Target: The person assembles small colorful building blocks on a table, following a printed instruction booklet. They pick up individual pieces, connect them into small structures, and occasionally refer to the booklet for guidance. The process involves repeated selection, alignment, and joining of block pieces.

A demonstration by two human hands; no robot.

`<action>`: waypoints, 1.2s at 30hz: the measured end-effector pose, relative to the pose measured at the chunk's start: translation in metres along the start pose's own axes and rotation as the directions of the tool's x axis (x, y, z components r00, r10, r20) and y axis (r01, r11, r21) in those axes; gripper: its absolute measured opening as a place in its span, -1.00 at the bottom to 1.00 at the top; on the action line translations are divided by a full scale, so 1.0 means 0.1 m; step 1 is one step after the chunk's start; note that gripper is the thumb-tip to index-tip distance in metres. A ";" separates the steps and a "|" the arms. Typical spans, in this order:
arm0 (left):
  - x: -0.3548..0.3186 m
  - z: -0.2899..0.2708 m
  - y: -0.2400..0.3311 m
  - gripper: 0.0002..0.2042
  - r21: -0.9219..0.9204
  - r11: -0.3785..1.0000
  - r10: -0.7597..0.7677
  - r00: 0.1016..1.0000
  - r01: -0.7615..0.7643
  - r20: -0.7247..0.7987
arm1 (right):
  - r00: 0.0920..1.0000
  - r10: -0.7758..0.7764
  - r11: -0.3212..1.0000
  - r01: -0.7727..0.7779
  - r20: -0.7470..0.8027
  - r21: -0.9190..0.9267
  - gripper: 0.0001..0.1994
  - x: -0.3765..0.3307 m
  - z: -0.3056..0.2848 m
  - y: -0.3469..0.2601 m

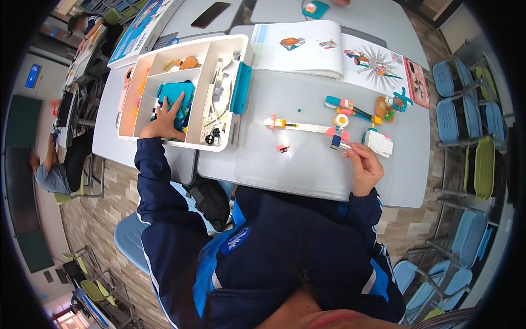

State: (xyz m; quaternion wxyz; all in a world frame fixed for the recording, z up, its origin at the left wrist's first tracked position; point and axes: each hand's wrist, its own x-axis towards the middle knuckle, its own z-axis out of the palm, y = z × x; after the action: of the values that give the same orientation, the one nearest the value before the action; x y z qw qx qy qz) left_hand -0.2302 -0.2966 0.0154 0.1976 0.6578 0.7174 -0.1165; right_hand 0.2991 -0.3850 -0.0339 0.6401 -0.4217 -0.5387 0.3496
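Observation:
My left hand (167, 118) reaches into the middle compartment of a white sorting box (222, 48). Its fingers are spread over teal and dark blue building bricks (183, 90). At the right, the thumb and fingertips of my right hand (366, 167) pinch the near end of a brick assembly (309, 128). That assembly has a long white strip, yellow and pink pieces, and a round white-and-orange piece near the pinched end. A white brick block (378, 143) lies just beyond my right hand. Small pink bricks (282, 148) lie left of the hand.
Behind the assembly lies an open picture booklet (307, 60), with a pink phone (417, 82) at its right edge. Teal and brown brick builds (385, 108) sit near it. A dark phone (211, 15) and a large printed box (139, 33) are farther back. Chairs (452, 118) stand at right.

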 end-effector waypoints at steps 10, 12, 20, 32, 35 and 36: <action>0.05 -0.04 -0.17 0.06 -0.167 0.982 0.057 0.984 -0.085 -0.169 | 1.000 0.009 0.999 -0.011 -0.028 -0.047 -0.87 -0.04 -0.02 0.06; -0.03 -0.11 -0.27 -0.19 -0.238 0.951 0.120 0.945 -0.197 -0.304 | 0.999 0.008 0.998 -0.011 -0.038 -0.067 -0.87 -0.05 -0.04 0.09; -0.58 -0.32 -0.69 -0.58 -0.459 0.851 -0.068 0.814 -0.255 -0.577 | 0.997 0.022 0.987 -0.033 -0.077 -0.154 -0.85 -0.04 -0.09 0.15; -0.63 0.59 -0.45 -0.84 -0.223 0.912 -0.094 0.356 -0.343 -0.930 | 0.995 0.014 0.978 -0.034 -0.097 -0.208 -0.83 -0.02 -0.14 0.18; -0.50 0.71 -0.44 -0.86 -0.233 0.902 -0.179 0.177 -0.365 -0.968 | 0.996 0.030 0.977 -0.047 -0.085 -0.209 -0.85 -0.02 -0.12 0.18; -0.49 0.74 -0.44 -0.86 -0.254 0.897 -0.203 0.173 -0.362 -0.964 | 0.996 0.033 0.976 -0.050 -0.083 -0.210 -0.85 -0.01 -0.12 0.19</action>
State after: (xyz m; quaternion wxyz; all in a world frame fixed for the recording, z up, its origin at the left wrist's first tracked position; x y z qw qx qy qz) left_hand -0.2612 -0.3772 -0.0330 -0.1634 0.5526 0.6428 0.5048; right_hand 0.3107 -0.3802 -0.0522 0.6049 -0.5121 -0.5382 0.2868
